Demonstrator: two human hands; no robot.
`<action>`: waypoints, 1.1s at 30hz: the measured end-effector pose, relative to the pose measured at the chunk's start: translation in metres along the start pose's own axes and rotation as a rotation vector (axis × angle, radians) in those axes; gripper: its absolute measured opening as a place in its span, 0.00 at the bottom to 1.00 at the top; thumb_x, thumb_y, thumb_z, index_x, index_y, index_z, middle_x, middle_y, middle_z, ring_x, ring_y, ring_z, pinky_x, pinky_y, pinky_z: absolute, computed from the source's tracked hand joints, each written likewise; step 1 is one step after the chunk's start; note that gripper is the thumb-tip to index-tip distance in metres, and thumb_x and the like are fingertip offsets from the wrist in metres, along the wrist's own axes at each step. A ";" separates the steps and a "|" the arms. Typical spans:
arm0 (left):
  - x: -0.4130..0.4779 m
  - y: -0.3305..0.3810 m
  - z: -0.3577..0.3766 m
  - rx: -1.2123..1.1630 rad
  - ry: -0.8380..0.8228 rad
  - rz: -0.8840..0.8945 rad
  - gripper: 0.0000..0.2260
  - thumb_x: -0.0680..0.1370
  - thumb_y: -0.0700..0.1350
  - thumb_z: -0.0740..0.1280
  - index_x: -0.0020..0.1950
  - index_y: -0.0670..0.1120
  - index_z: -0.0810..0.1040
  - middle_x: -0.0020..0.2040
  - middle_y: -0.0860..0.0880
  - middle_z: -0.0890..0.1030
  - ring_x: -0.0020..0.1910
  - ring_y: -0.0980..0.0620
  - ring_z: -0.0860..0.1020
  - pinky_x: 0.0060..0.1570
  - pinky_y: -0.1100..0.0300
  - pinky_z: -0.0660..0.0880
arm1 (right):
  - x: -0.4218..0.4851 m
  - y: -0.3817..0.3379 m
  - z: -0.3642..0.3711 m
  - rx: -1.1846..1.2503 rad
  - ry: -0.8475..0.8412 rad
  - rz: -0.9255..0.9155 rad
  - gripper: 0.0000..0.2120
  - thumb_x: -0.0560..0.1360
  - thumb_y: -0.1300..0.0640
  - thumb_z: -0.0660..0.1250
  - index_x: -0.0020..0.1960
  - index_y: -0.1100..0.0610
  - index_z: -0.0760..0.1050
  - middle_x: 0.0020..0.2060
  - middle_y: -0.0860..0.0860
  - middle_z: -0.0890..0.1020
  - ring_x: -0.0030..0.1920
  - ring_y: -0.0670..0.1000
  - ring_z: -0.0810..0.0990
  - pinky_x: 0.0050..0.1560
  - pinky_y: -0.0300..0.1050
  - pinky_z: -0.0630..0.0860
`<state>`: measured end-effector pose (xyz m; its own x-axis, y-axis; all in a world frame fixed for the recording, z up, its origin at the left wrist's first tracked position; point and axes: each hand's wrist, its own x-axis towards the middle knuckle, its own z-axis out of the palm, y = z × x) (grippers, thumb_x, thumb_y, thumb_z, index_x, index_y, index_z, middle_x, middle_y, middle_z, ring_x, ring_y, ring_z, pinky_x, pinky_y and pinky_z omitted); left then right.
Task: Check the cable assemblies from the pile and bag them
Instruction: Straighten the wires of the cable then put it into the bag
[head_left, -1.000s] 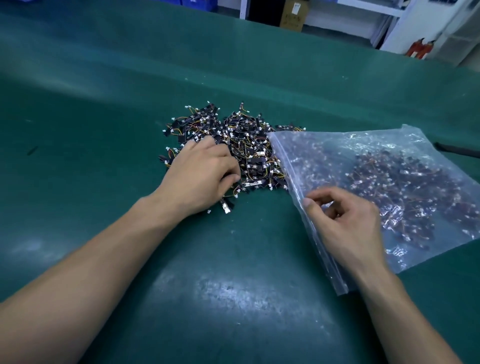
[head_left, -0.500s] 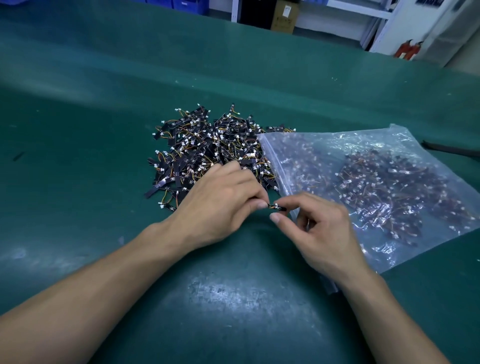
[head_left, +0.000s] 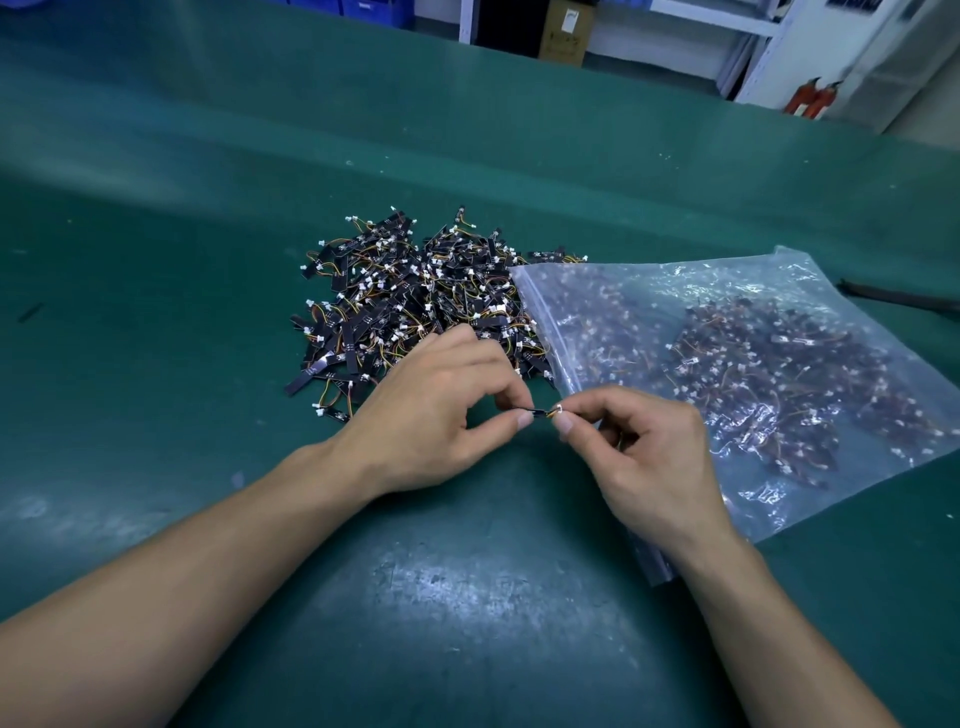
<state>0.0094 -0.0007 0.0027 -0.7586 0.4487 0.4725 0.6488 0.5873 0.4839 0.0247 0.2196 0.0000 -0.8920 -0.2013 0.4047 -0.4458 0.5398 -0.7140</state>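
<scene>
A pile of small cable assemblies (head_left: 400, 296), black strips with coloured wires and white plugs, lies on the green table (head_left: 208, 182). To its right lies a clear plastic bag (head_left: 649, 306) holding many more assemblies. In front of the pile, one cable assembly (head_left: 541, 413) is stretched between both hands. My left hand (head_left: 441, 410) pinches its black end between thumb and forefinger. My right hand (head_left: 644, 457) pinches the white plug end, above the bag's near corner.
A dark cable or tool (head_left: 898, 296) lies at the table's right edge beyond the bag. Behind the table stand white shelving (head_left: 753, 47), a cardboard box (head_left: 566, 31) and red extinguishers (head_left: 810, 98). A small dark scrap (head_left: 28, 312) sits far left.
My left hand left the pile with one assembly and came toward me. My right hand let go of the bag's edge and took the assembly's other end. Both hands now hold it.
</scene>
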 end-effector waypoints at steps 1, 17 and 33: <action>0.000 0.000 0.000 -0.009 0.011 0.006 0.05 0.79 0.49 0.70 0.46 0.49 0.82 0.44 0.55 0.80 0.44 0.52 0.72 0.47 0.44 0.73 | 0.000 -0.001 0.000 0.007 0.000 0.001 0.06 0.72 0.53 0.73 0.44 0.41 0.81 0.32 0.35 0.80 0.27 0.43 0.72 0.32 0.27 0.65; 0.001 0.005 0.001 -0.039 0.040 0.047 0.06 0.78 0.51 0.73 0.47 0.49 0.85 0.46 0.55 0.80 0.46 0.50 0.74 0.48 0.49 0.73 | -0.001 -0.005 0.000 -0.044 -0.116 -0.045 0.04 0.74 0.53 0.73 0.42 0.51 0.86 0.31 0.41 0.81 0.28 0.49 0.74 0.31 0.39 0.70; 0.000 0.008 -0.002 -0.216 0.076 -0.073 0.08 0.79 0.52 0.67 0.51 0.48 0.80 0.47 0.54 0.79 0.49 0.48 0.75 0.52 0.55 0.70 | -0.001 -0.003 -0.002 0.139 -0.103 0.107 0.05 0.72 0.52 0.73 0.39 0.48 0.84 0.30 0.46 0.83 0.29 0.53 0.75 0.32 0.46 0.71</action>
<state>0.0145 0.0025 0.0074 -0.8024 0.3538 0.4805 0.5965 0.4548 0.6613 0.0269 0.2192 0.0031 -0.9345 -0.2352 0.2671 -0.3479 0.4456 -0.8249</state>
